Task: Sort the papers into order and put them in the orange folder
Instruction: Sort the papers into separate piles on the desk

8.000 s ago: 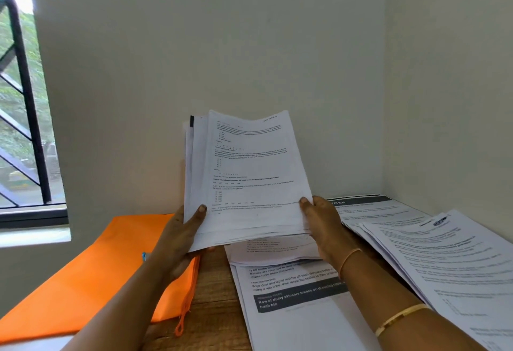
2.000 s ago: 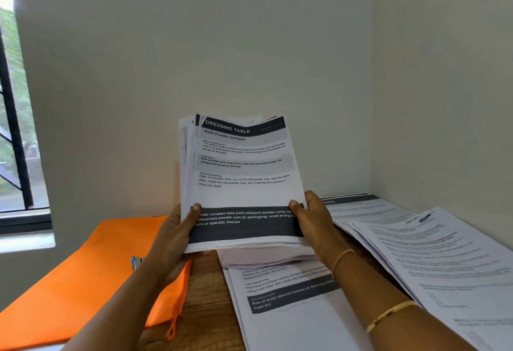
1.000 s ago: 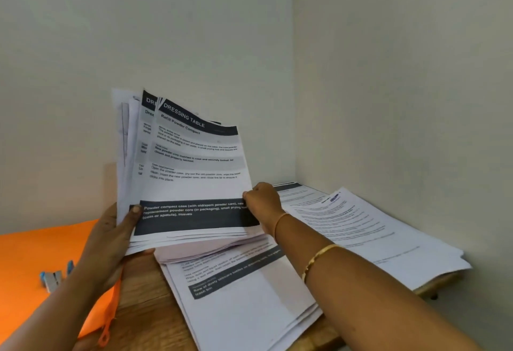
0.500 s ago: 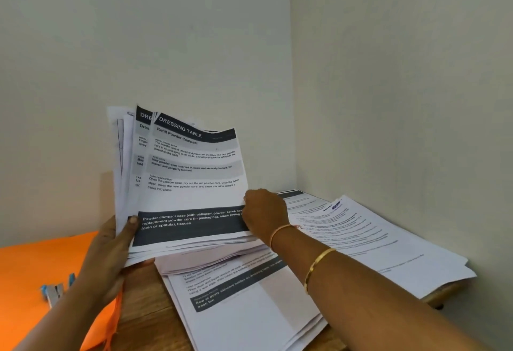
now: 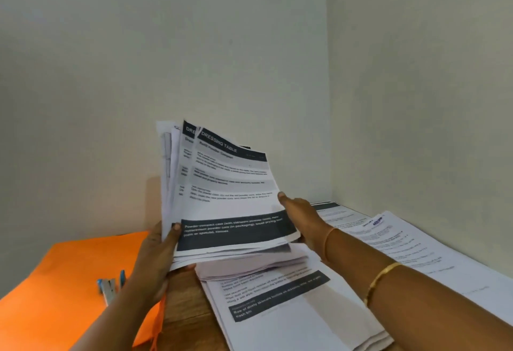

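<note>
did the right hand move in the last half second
Yes: the right hand has risen slightly against the corner pile's dark header, its thumb now above the front sheet's dark band.

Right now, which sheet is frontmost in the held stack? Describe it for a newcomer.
In the room's corner, above the wooden table, the left hand and right hand hold a fanned stack of papers. The frontmost sheet faces the camera. Unlike the sheets behind, its whole "DRESSING TABLE" header and dark bottom band show.

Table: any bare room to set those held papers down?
For the held stack: a narrow wood strip between the orange folder and the middle paper pile, or the folder's mostly bare top. Right side is crowded with sheets.
</note>
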A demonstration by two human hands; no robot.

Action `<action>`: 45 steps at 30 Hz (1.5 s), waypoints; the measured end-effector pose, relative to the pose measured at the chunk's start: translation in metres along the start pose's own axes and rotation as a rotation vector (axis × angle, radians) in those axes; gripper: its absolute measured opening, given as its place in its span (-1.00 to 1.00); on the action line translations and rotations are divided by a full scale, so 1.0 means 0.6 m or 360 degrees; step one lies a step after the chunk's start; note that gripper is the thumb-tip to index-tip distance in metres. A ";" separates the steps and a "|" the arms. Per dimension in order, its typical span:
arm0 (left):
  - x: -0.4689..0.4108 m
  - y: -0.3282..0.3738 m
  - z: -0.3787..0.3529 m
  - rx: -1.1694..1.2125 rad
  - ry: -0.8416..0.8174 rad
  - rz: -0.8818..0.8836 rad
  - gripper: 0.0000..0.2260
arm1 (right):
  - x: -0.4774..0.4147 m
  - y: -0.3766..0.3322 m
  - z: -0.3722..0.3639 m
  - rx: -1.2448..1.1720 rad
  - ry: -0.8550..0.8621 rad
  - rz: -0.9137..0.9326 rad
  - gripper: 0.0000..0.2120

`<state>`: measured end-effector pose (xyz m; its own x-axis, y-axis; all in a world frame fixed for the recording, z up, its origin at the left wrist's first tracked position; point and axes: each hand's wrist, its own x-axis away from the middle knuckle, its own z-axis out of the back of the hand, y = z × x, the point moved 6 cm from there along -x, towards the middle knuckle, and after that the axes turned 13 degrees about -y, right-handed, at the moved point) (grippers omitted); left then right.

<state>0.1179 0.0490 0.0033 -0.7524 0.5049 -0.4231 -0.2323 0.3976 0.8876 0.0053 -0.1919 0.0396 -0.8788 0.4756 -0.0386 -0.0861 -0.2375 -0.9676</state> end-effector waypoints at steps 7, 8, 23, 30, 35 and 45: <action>0.001 0.006 0.003 0.0109 0.0040 -0.0039 -0.81 | -0.001 -0.001 -0.011 -0.0101 -0.0044 -0.0012 -0.93; 0.001 0.005 0.003 0.0113 0.0049 -0.0039 -0.82 | -0.005 0.000 -0.008 -0.0084 -0.0016 0.0003 -0.93; 0.001 0.011 0.005 0.0212 0.0009 -0.0086 -0.70 | -0.012 -0.018 0.007 0.0658 0.0242 0.0327 -0.77; -0.005 0.005 0.010 0.0224 0.0015 -0.0101 -0.81 | -0.009 -0.023 0.008 0.0725 0.0246 0.0378 -0.66; -0.003 0.012 0.007 0.0222 -0.0048 -0.0163 -0.53 | -0.005 -0.027 0.010 0.0787 0.0208 0.0377 -0.59; -0.007 0.004 0.014 0.0209 0.0008 -0.0133 -0.84 | -0.001 -0.022 0.088 0.0477 0.0488 0.0264 -0.79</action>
<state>0.1258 0.0542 0.0056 -0.7368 0.4622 -0.4936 -0.2120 0.5353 0.8177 -0.0178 -0.2340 0.0655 -0.7165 0.6284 -0.3028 -0.1273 -0.5446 -0.8290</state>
